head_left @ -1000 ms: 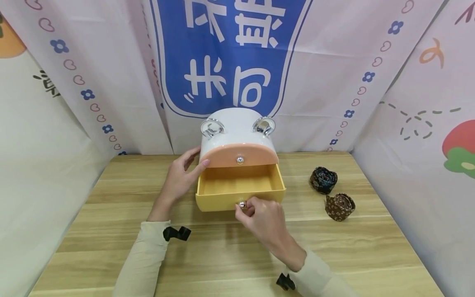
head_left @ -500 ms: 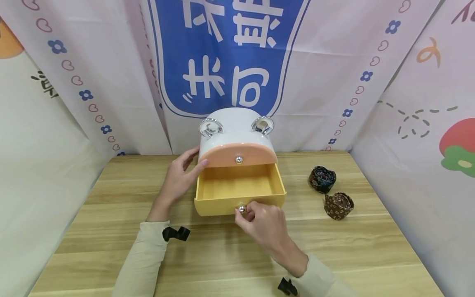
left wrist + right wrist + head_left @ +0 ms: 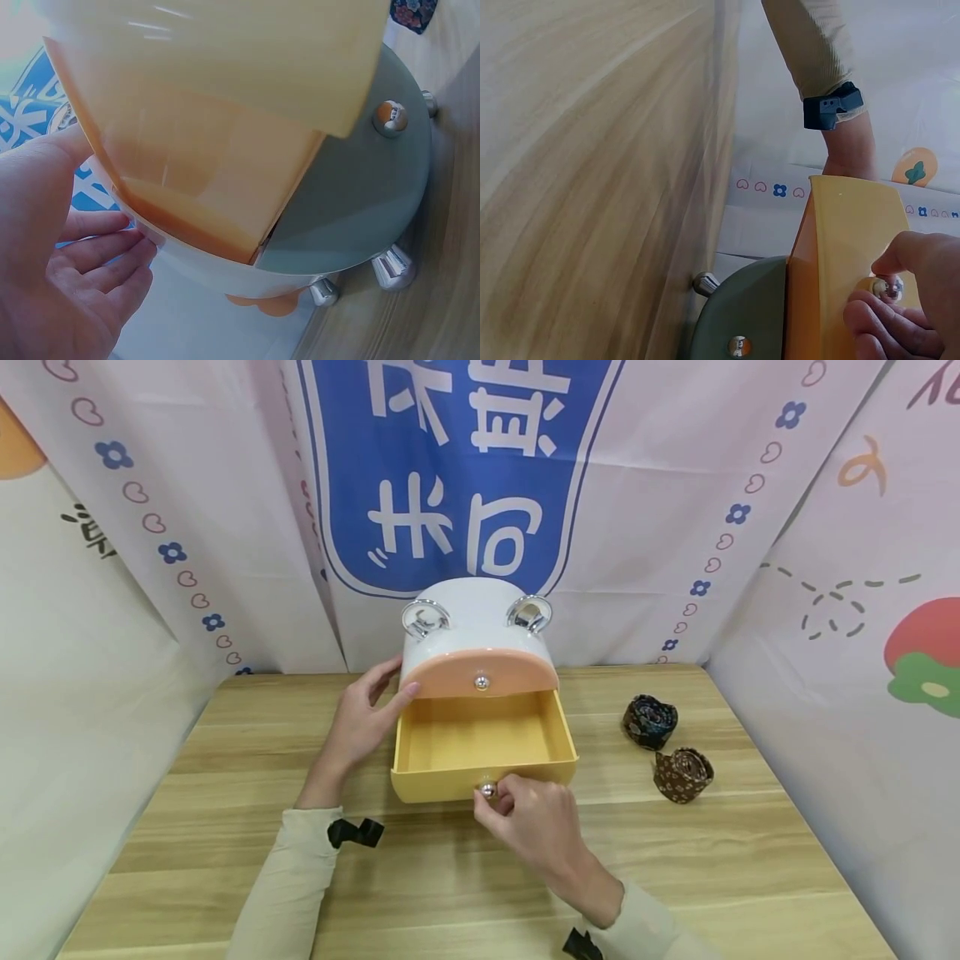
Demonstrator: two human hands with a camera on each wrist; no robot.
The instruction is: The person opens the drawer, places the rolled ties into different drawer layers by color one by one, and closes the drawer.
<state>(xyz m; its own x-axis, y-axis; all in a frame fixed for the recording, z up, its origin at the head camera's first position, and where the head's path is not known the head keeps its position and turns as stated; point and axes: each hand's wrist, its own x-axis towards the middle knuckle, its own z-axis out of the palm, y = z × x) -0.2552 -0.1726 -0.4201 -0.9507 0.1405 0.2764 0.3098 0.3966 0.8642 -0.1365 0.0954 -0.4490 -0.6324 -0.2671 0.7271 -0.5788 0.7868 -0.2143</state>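
A small white cabinet (image 3: 476,610) with two shiny round ears stands at the back middle of the table. Its peach top drawer (image 3: 517,672) is closed. Below it the yellow drawer (image 3: 431,787) is pulled well out, and nothing lies inside. My right hand (image 3: 536,818) pinches the silver knob (image 3: 889,289) on that drawer's front between thumb and fingers. My left hand (image 3: 362,718) rests on the cabinet's left side, thumb at the front edge, fingers extended along the wall in the left wrist view. The green bottom drawer (image 3: 345,202) shows closed beneath the yellow one.
Two rolled patterned fabric strips, one dark (image 3: 650,722) and one brown (image 3: 683,775), sit to the cabinet's right on the wooden table (image 3: 247,760). Printed cloth (image 3: 637,527) hangs behind and along both sides.
The yellow drawer has slid farther out toward me, with my right hand moving along on its knob. My left hand has stayed at the cabinet's side.
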